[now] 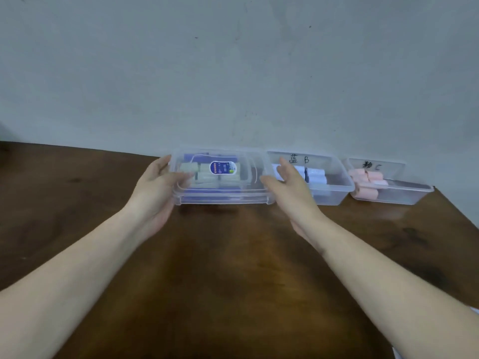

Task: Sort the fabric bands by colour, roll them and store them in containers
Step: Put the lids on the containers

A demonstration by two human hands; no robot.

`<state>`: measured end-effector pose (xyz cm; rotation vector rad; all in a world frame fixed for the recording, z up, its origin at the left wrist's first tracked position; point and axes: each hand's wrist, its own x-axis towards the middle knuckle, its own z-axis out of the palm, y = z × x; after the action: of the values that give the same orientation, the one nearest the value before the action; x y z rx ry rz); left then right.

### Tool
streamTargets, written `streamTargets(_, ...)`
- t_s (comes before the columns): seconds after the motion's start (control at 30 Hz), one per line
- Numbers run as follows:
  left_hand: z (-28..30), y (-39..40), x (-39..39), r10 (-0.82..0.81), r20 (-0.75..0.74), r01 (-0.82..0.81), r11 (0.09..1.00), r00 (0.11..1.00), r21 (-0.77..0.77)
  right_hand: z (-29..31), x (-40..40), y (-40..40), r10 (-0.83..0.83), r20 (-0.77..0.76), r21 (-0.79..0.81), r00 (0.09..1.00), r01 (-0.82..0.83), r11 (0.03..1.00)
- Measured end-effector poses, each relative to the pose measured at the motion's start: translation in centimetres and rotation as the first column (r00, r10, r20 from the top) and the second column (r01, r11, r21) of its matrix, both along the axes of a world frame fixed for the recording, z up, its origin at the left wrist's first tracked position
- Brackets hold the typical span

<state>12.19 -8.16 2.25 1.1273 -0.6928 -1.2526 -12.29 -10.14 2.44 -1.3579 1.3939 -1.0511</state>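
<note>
- Three clear plastic containers in a row at the far edge of the brown wooden table (pixel 233 255), against a grey wall (pixel 233 60).
- Left container (pixel 223 198): lid (pixel 204 154) on; oval blue-and-white sticker (pixel 223 167) on lid, print too small to read. Pale green rolled bands (pixel 204 174) visible through it.
- Left hand (pixel 158 187) grasps the left end of this container, thumb on the lid, fingers round the side.
- Right hand (pixel 287 185) at its right end, fingers extended and relaxed; contact with the container cannot be told.
- Middle container (pixel 334 190): open, handwritten "蓝 B" on the far wall. Holds pale blue rolls (pixel 315 174).
- Right container (pixel 404 195): open, handwritten character plus "C", the character blurred. Holds pink rolls (pixel 368 180).
</note>
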Motion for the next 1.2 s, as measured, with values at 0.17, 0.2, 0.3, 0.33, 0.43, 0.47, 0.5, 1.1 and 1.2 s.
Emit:
streamTargets(0.17,-0.1,-5.2,0.2,0.075,0.186,-0.079,0.997,0.980,0.013,0.0,3.6,-5.3,-0.073,-0.064,-0.011,0.995,0.072,0.997)
streamTargets(0.2,-0.3,-6.1,0.3,0.070,0.229,-0.080,0.996,0.971,0.035,-0.1,4.0,-6.2,-0.090,-0.074,-0.002,0.993,0.090,0.996)
streamTargets(0.3,-1.0,-8.1,0.9,0.021,0.313,-0.057,0.993,0.950,0.105,-0.8,5.0,-8.2,-0.080,-0.143,0.051,0.987,0.088,0.995)
streamTargets(0.33,-1.3,-8.5,1.1,0.001,0.323,-0.044,0.991,0.947,0.124,-1.1,5.2,-8.6,-0.073,-0.169,0.063,0.983,0.084,0.994)
streamTargets(0.43,-1.9,-9.3,2.1,-0.032,0.401,-0.035,0.987,0.916,0.158,-2.0,5.6,-9.2,-0.043,-0.216,0.074,0.975,0.061,0.995)
streamTargets(0.47,-2.0,-9.3,2.4,-0.050,0.430,-0.025,0.986,0.902,0.166,-2.3,5.7,-9.4,-0.031,-0.238,0.060,0.971,0.047,0.997)
streamTargets(0.5,-2.3,-9.4,2.6,-0.065,0.451,-0.014,0.985,0.890,0.170,-2.6,5.7,-9.4,-0.020,-0.261,0.048,0.965,0.033,0.998)
streamTargets(1.1,-4.0,-2.7,3.5,-0.166,0.730,0.110,0.986,0.663,0.125,-2.7,3.9,-2.4,0.081,-0.591,-0.040,0.803,-0.130,0.991)
streamTargets(1.2,-4.0,-2.4,3.0,-0.164,0.822,0.123,0.986,0.545,0.115,-3.0,3.7,-2.9,0.097,-0.594,-0.023,0.798,-0.137,0.990)
